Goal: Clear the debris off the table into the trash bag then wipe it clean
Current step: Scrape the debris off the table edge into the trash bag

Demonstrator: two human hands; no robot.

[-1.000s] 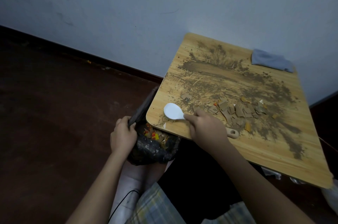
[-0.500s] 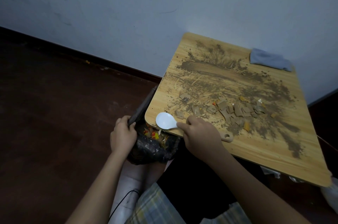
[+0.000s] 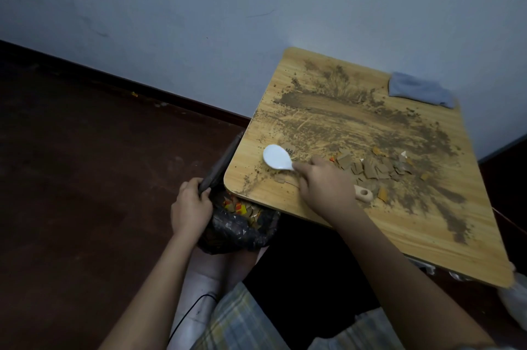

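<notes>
A small wooden table [image 3: 399, 238] is smeared with brown dirt [image 3: 342, 115] and carries a pile of cardboard scraps [image 3: 368, 168] near its middle. My right hand [image 3: 325, 187] grips a white scoop [image 3: 276, 157] with a wooden handle [image 3: 363, 194], its blade flat on the table near the front left corner. Below that corner hangs a black trash bag [image 3: 242, 231] holding coloured scraps. My left hand [image 3: 189, 207] holds the bag's rim open against the table edge.
A folded grey cloth [image 3: 419, 90] lies at the table's far right corner by the wall. Dark red floor spreads to the left. My legs and checked shorts [image 3: 242, 324] are under the near edge. A pale bag [image 3: 516, 301] sits at the right edge.
The scoop swept toward the table's left corner over the bag, then moved back right and farther onto the table. The left hand stayed on the bag rim.
</notes>
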